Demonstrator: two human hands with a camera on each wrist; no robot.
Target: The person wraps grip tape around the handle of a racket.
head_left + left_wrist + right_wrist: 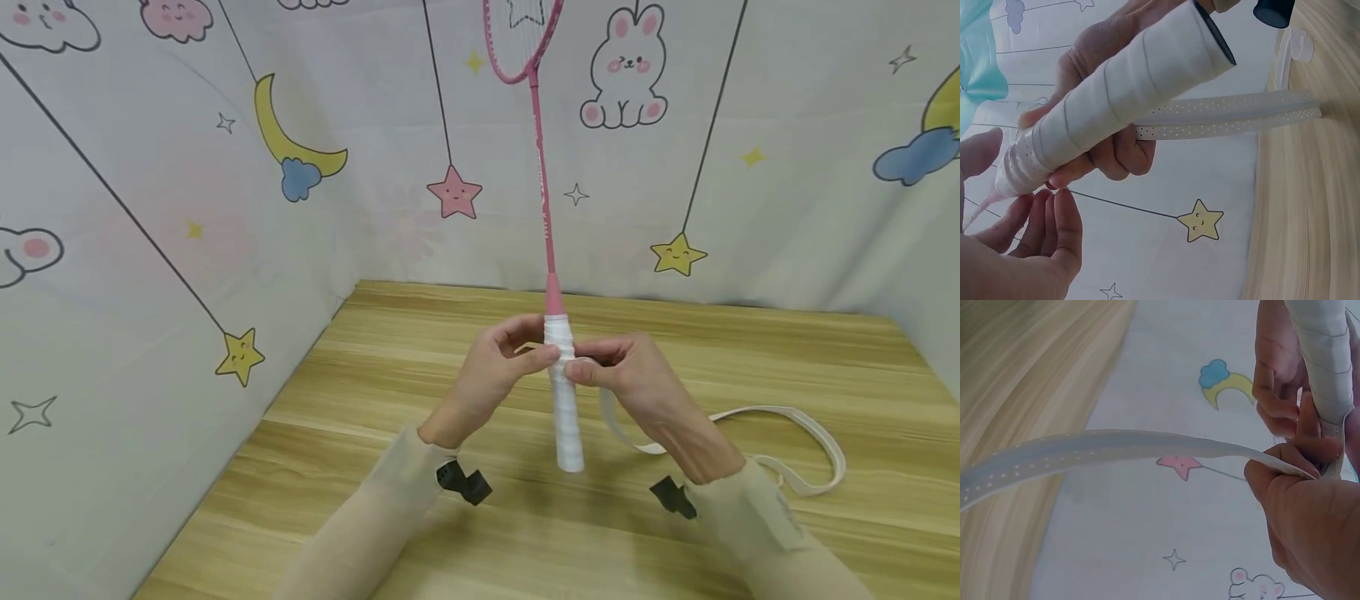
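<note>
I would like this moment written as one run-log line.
left hand: holds badminton racket handle; right hand: pinches white perforated grip tape; tape tail: trails onto wooden table

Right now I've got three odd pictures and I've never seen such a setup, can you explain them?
No machine, just a person's bare left hand and right hand in cream sleeves. The first, wide picture comes from a camera worn on the head; the others, in order, from small black cameras on the left and right wrists. Both hands hold the white, spirally wrapped handle of a slim pink racket, roughly upright. The right hand also pinches a long, white, perforated strip; part lies on the yellowish wood-grain table.
</note>
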